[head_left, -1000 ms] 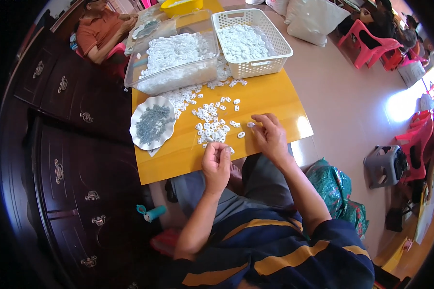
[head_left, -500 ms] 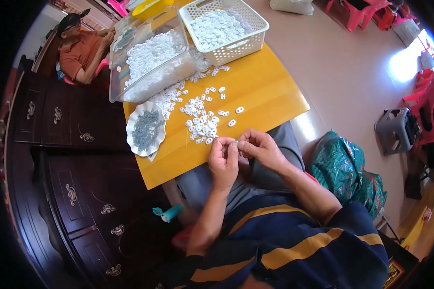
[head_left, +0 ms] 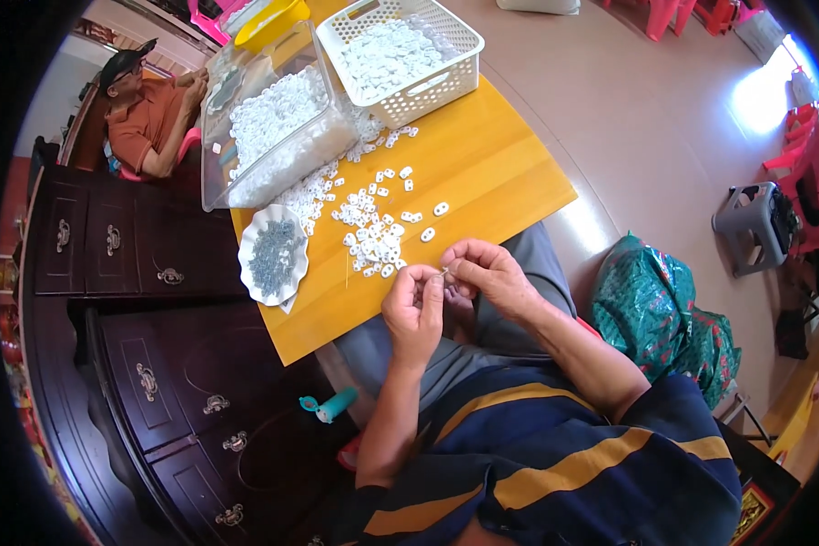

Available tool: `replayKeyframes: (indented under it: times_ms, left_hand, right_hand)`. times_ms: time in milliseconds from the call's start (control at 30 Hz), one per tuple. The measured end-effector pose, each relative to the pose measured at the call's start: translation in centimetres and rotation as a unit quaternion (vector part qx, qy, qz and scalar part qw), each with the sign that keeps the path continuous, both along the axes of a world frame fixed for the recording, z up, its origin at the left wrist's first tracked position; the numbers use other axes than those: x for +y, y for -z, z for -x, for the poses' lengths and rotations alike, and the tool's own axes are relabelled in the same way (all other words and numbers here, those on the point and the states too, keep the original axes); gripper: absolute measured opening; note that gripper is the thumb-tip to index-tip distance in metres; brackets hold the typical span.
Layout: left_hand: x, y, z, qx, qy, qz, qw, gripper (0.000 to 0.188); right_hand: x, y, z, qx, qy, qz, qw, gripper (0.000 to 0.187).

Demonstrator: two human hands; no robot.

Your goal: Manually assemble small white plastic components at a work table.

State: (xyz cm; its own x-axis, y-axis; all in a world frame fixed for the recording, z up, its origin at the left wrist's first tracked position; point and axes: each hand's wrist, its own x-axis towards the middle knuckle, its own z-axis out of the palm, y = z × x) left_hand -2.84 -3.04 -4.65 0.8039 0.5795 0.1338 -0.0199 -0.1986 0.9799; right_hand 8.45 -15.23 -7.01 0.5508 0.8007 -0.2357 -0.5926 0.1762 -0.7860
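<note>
Fingertips of my left hand (head_left: 413, 318) and my right hand (head_left: 493, 280) meet in a pinch just past the table's near edge, over my lap. Between them is a tiny pale piece (head_left: 444, 272), mostly covered by the fingers; its exact kind cannot be made out. Close to my left hand, a loose pile of small white oval plastic pieces (head_left: 373, 247) with two dark holes each lies on the yellow wooden table (head_left: 496, 159). Left of the pile stands a white scalloped dish (head_left: 247, 252) holding many tiny grey parts.
A clear plastic bin (head_left: 287, 155) and a white perforated basket (head_left: 428, 89), both full of white pieces, stand at the table's far side. Dark wooden drawers (head_left: 173, 364) border the left. A green bag (head_left: 646, 296) and grey stool (head_left: 753, 227) are right. Another person (head_left: 146, 118) sits far left.
The view has shifted slightly, so the table and containers appear a little further left. My hands stay together, still pinching, with the fingers slightly readjusted around the tiny piece.
</note>
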Motion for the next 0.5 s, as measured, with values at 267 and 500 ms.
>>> replayKeyframes:
  times_ms: [267, 500]
  left_hand:
    - [0.5, -0.1, 0.1, 0.025, -0.004, -0.038, 0.999, 0.005]
    - [1.1, -1.8, 0.2, 0.061, 0.015, -0.125, 0.990, 0.005]
  right_hand:
    - [-0.2, 0.1, -0.2, 0.029, -0.051, 0.002, 0.998, 0.013]
    - [0.1, 0.4, 0.0, -0.027, -0.006, 0.043, 0.999, 0.013]
